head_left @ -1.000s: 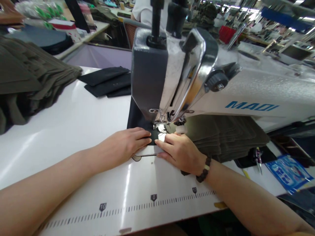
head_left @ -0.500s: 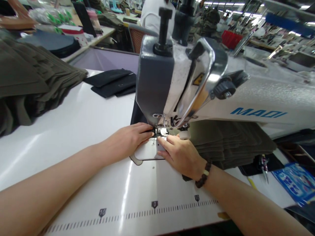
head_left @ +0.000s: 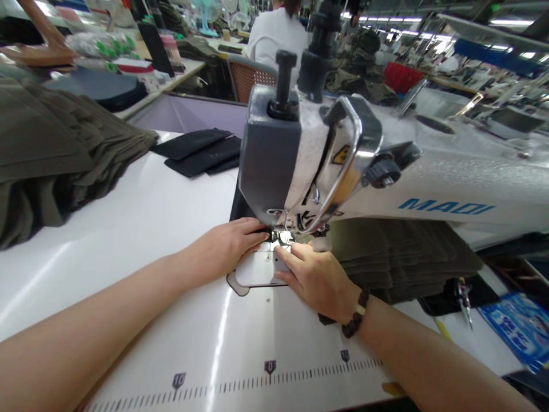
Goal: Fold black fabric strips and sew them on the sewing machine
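Note:
My left hand lies flat on the white table, fingers stretched out together and pressing the edge of a black fabric piece that runs back under the sewing machine head. My right hand, with a bead bracelet at the wrist, rests on the metal needle plate, its fingertips right at the presser foot. Both hands meet just in front of the needle. Most of the black piece is hidden behind the machine head.
A pile of olive fabric pieces lies under the machine arm on the right, a larger olive stack at the far left. Black pieces sit further back. A ruler scale runs along the table's front edge. A person in white sits behind.
The black piece has moved back under the presser foot, baring more of the needle plate. Both hands followed it forward, toward the needle. The view tilted up slightly.

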Available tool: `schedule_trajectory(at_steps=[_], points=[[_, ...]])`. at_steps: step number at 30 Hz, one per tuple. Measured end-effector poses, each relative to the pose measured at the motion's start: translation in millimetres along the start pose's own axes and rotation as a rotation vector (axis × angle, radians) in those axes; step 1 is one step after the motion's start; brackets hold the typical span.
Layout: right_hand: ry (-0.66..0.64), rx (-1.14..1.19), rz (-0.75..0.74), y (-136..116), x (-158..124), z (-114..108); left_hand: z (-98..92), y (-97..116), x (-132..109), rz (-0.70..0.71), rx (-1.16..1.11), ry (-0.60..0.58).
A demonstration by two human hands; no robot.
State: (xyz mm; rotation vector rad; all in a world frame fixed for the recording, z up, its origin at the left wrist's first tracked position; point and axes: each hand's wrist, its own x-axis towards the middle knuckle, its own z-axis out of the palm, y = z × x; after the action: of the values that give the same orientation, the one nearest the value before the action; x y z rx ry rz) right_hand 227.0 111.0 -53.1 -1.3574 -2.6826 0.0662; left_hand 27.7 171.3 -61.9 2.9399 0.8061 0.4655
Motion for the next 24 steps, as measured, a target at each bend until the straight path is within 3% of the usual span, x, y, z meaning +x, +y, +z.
schedule_trajectory(at_steps=[13,19,24], points=[[0.0,-0.004,0.01,-1.0,0.7,-2.2,1.4,0.8,1.1,-0.01,0.09,0.028],[0.038,0.086,-0.088,5.1,-4.0,-1.9,-16.6,37.1,-7.9,-0.086,0.154,-0.193],[0.079,0.104,-0.233,8.1,-6.9,-2.3,-20.7,59.5,-14.0,0.004,0.174,-0.245]])
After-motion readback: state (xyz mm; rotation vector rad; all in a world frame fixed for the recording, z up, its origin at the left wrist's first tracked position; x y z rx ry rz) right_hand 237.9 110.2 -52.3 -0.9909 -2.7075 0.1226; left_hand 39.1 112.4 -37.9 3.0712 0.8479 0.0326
